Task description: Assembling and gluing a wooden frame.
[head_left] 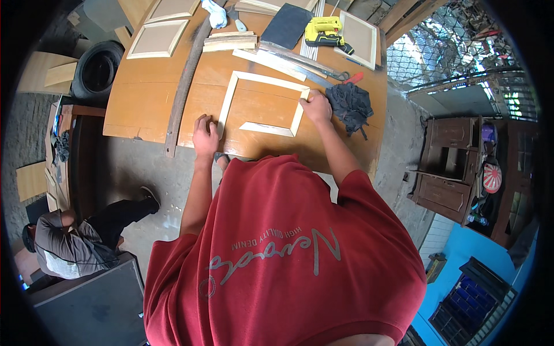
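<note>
A pale wooden frame lies on the orange-brown wooden table in front of me. Its lower strip does not meet the left strip, so a gap shows at the near-left corner. My left hand is beside the near end of the left strip, its fingers curled against the wood. With thumb and fingers, my right hand pinches the right strip just below the far-right corner. A bunched dark cloth lies right of that hand. Behind the frame are a metal straightedge and scissors.
A yellow-and-black power tool, a dark flat sheet, stacked wood strips and backed frames lie farther back. A long dark bar crosses the table at left. Another person sits at the left, near a tyre.
</note>
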